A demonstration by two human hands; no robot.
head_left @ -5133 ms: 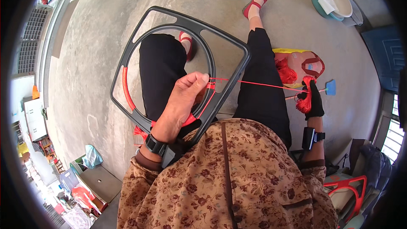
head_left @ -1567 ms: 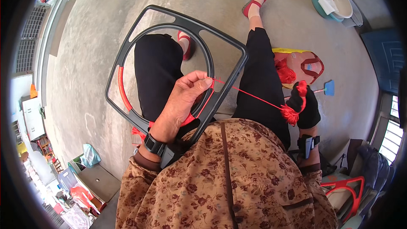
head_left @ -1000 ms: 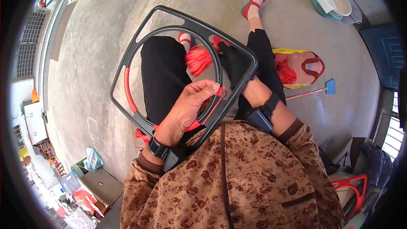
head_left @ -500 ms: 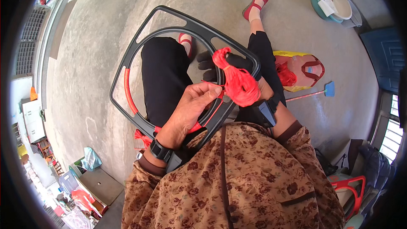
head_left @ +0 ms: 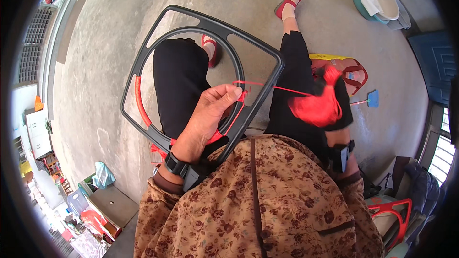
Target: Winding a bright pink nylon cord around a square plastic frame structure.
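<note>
A black plastic frame (head_left: 215, 25) with a round opening rests across my lap. Red cord is wrapped over a stretch of its left side and part of its lower edge. My left hand (head_left: 208, 114) is bare and pinches the red cord (head_left: 246, 82) between thumb and fingertips, by the ring's right side. From there the strand runs taut to the right. At its other end my right hand (head_left: 342, 102), in a black glove and blurred, grips a loose bundle of red cord (head_left: 313, 110), out beyond the frame over my right leg.
A yellow and red bag (head_left: 358, 74) stands on the floor past my right leg, with a blue-headed tool (head_left: 373, 99) beside it. Nested basins (head_left: 358, 7) sit at the far right. A red frame (head_left: 404, 217) lies at the near right. Assorted household goods crowd the left edge.
My right hand has swung right with the cord bundle, from beside the ring to past the frame, drawing the strand out. My left hand has shifted slightly up and left with the frame.
</note>
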